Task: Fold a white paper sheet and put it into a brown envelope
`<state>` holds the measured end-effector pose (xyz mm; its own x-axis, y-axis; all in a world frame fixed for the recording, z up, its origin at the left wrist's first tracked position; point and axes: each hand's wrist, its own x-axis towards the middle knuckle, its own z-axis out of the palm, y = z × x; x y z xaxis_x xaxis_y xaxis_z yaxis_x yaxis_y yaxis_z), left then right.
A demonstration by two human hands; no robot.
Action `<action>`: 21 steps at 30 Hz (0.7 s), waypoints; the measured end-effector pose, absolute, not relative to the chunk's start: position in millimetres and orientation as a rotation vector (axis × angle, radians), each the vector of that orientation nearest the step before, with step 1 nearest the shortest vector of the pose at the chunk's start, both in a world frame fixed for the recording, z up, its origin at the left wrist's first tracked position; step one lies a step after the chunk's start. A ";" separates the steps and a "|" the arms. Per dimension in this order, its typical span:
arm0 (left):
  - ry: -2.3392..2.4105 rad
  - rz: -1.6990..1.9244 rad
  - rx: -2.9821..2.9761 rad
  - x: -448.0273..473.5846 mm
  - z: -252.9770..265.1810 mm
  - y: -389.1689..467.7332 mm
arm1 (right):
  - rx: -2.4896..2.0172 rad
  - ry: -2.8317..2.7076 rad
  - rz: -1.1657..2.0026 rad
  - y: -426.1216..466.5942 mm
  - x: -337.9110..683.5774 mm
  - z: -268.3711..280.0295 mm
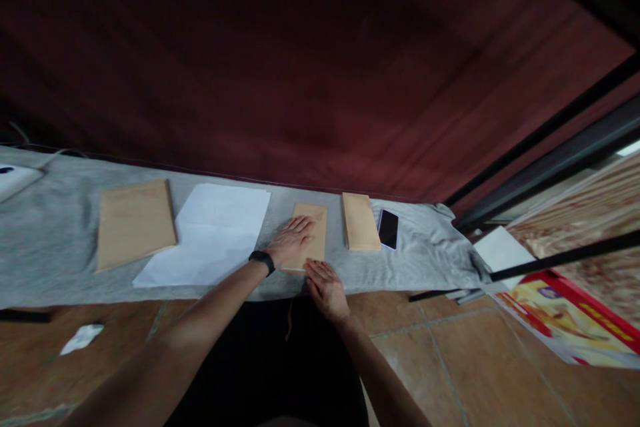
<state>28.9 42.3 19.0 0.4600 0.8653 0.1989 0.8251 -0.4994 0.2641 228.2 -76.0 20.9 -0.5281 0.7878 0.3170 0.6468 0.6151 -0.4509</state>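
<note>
A brown paper envelope (318, 225) lies flat on the grey cloth in front of me. My left hand (291, 240), with a black band at the wrist, rests flat across its left and middle part, fingers stretched out. At the envelope's near edge my right hand (327, 288) touches the lower right corner, its fingers extended and lying on the paper. White paper sheets (220, 227) are spread just left of my left hand. To the right lies a stack of narrow brown envelopes (361, 221).
A larger pile of brown envelopes (134, 223) overlaps the sheets at left. A phone (389, 229) lies right of the narrow stack. The grey cloth (425, 260) covers the long surface before a dark red curtain (280, 80). A colourful box (575, 320) and black metal bars stand at right.
</note>
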 end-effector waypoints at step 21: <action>1.206 0.466 2.679 -3.5 26.1 -50.3 | -1.133 -2.270 0.378 -76.6 224.8 13.5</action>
